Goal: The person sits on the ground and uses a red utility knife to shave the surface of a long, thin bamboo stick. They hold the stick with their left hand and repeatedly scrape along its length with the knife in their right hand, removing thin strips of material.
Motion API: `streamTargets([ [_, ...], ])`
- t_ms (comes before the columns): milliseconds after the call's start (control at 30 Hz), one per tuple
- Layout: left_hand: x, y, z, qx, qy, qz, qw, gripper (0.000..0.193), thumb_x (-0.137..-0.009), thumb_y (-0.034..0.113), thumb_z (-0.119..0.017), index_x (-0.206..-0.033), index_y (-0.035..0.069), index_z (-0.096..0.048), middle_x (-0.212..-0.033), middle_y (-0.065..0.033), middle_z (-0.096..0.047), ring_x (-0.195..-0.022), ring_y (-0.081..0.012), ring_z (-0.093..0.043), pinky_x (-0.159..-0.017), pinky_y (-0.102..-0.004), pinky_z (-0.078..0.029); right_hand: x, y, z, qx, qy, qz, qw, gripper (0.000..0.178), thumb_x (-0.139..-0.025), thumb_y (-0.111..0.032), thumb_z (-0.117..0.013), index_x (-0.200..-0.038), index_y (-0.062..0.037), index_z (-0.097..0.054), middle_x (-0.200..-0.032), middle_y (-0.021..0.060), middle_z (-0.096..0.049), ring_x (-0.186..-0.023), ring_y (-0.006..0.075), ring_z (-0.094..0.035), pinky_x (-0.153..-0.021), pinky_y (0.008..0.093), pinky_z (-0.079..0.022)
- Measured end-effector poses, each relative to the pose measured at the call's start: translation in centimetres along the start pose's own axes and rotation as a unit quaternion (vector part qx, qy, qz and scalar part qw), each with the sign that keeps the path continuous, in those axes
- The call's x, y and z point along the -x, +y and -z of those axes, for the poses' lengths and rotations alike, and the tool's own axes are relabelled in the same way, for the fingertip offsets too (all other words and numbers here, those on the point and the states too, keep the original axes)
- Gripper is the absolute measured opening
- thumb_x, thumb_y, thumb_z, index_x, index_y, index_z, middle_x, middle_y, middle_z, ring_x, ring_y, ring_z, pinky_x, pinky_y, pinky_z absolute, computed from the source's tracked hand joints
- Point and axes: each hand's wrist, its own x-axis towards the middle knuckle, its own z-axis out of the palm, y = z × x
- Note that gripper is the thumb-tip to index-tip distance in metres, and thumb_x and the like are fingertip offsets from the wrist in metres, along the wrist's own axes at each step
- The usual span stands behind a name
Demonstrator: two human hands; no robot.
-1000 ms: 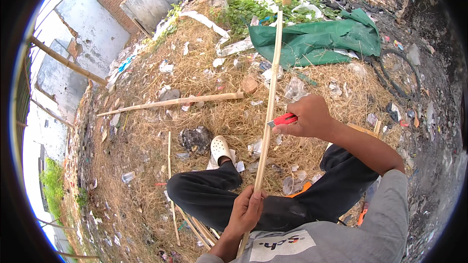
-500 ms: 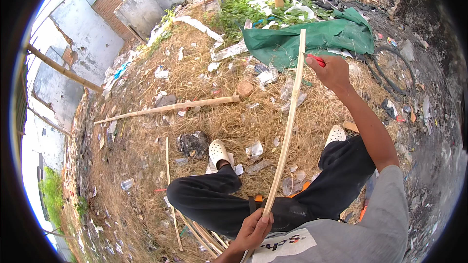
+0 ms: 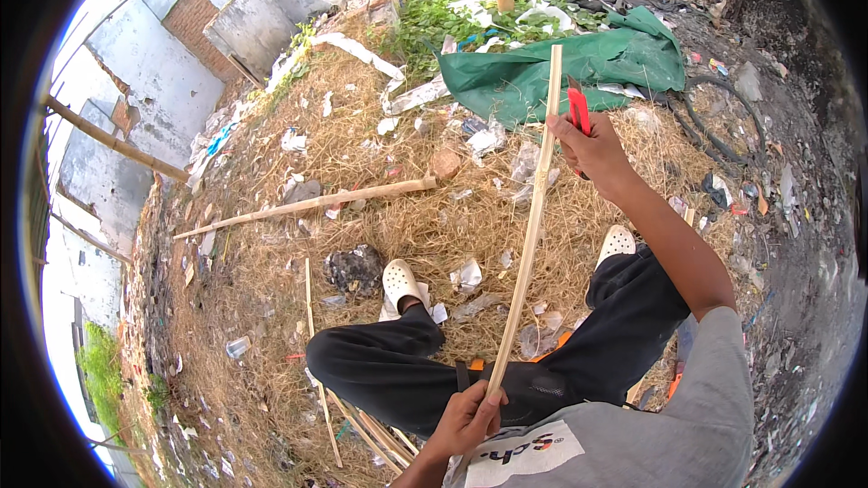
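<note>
Left hand [image 3: 466, 420] is closed around the near end of a bamboo strip [image 3: 529, 226], close to the body; right hand [image 3: 588, 149] grips a red knife [image 3: 579, 108] against the strip's far end. The strip runs straight between both hands. A green tarp [image 3: 561, 63] lies just beyond the right hand, and a pole [image 3: 312, 205] lies well left of it.

The left hand [image 3: 466, 420] is covering the near end of the bamboo strip [image 3: 529, 226]. The right hand [image 3: 592, 149] is hiding most of the red-handled tool [image 3: 579, 108], so its blade cannot be told. The green tarp [image 3: 561, 63] is concealing the ground beneath it.
</note>
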Motion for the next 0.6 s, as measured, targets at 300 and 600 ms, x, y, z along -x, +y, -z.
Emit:
streamTargets([
  [300, -10.2, 5.1, -0.2, 0.058, 0.004, -0.117, 0.991, 0.039, -0.106, 0.031, -0.038, -0.126, -0.001, -0.048, -0.069, -0.0054, -0.060, -0.055, -0.0099, -0.057, -0.053, -0.0215, -0.046, 2.7, -0.6, -3.4, 0.112, -0.073, 0.066, 0.989, 0.040, -0.096, -0.037, -0.064, -0.072, -0.0047, -0.060, -0.055, -0.0063, -0.043, -0.049, 0.0029, -0.035, -0.044, 0.0252, -0.028],
  [600, -13.3, 5.4, 0.9, 0.126, 0.032, -0.120, 0.984, 0.035, -0.106, 0.037, -0.040, -0.112, 0.005, -0.054, -0.052, 0.0006, -0.047, -0.041, -0.0044, -0.040, -0.041, -0.0196, -0.029, 3.6, -1.2, -1.8, 0.418, -0.093, 0.149, 0.891, 0.069, -0.079, -0.071, -0.064, -0.060, -0.0045, -0.058, -0.048, 0.0086, -0.044, -0.045, 0.0219, -0.047, -0.046, 0.0366, -0.038],
])
